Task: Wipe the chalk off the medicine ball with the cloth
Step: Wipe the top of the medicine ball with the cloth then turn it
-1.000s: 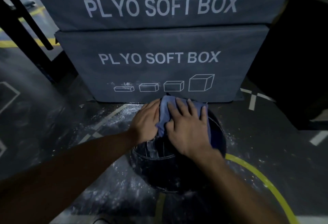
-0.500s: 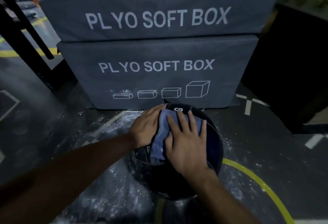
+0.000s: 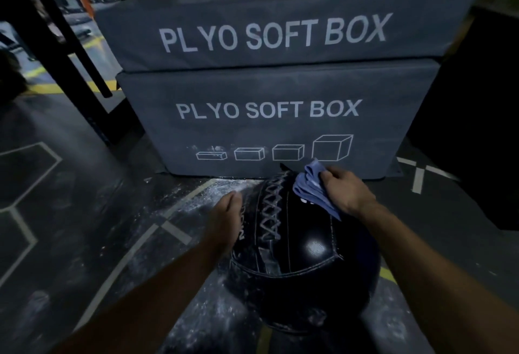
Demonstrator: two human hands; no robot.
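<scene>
The right hand grips a bunched blue cloth, fingers curled round it, and holds it against the far upper right side of the ball. The left hand lies flat with straight fingers against the ball's left side, holding nothing. The two hands are apart, with the laced seam of the ball between them.

The black medicine ball sits on the floor directly under and between the hands; pale chalk smears show on its near left panel, just beside the left wrist. White chalk dust is scattered on the dark floor to the left of the left hand and below the ball. Just beyond the hands stand two stacked grey boxes lettered "PLYO SOFT BOX".
</scene>
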